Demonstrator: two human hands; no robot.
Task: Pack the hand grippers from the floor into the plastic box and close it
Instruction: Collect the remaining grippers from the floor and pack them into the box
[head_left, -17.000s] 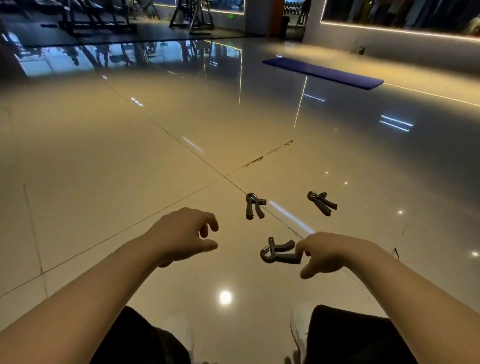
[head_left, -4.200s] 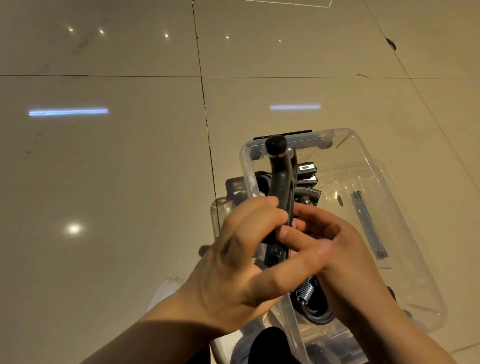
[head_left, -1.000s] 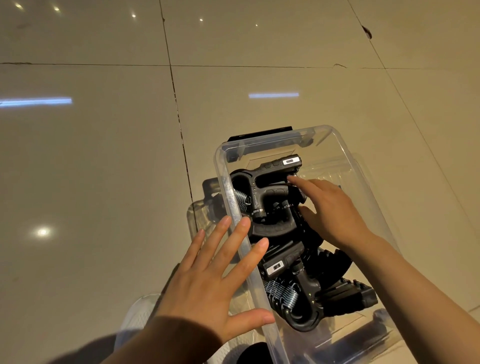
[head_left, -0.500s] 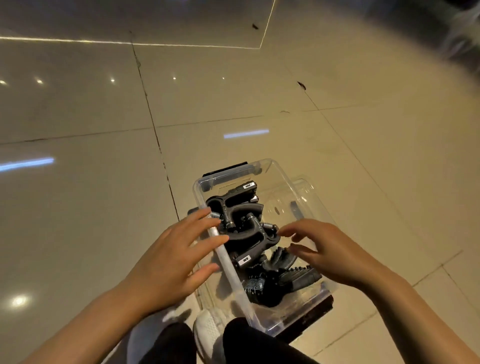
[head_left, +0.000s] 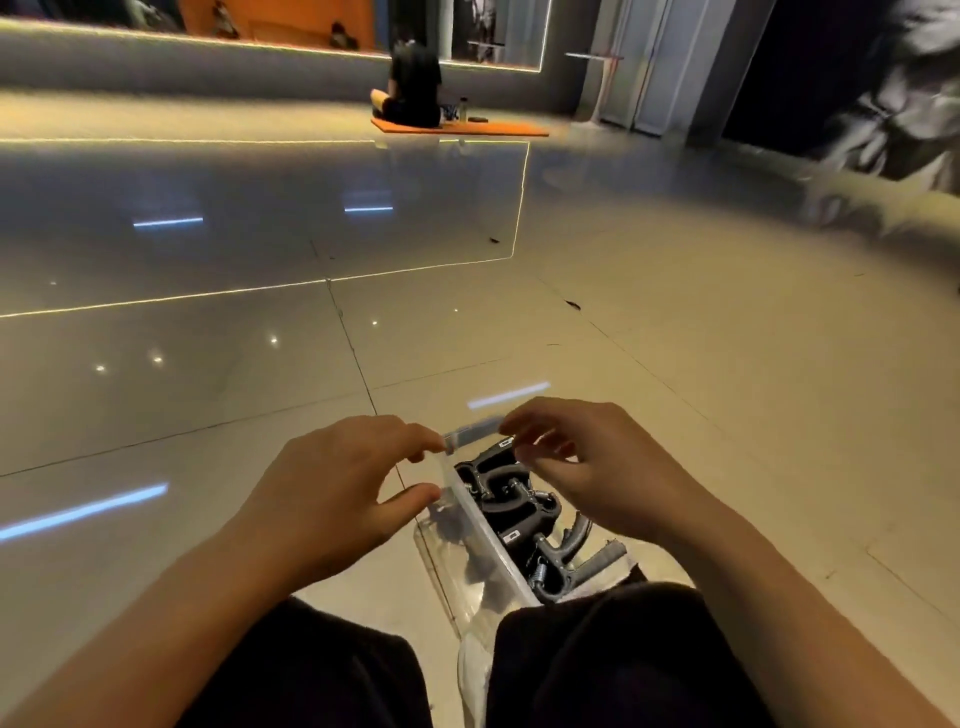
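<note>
The black hand grippers (head_left: 511, 506) lie heaped in the clear plastic box (head_left: 470, 525) on the tiled floor (head_left: 675, 415), between the person's knees. The left hand (head_left: 332, 499) pinches the box's far corner rim; the right hand (head_left: 587, 467) hovers over it, fingers curled, holding nothing. No lid is clearly visible. A handle poking up at the near end could, I judge, block the lid from seating.

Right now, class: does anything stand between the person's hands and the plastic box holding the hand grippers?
Nothing visible does. The left hand and the right hand are already at the far end of the plastic box, whose hand grippers lie inside.
</note>
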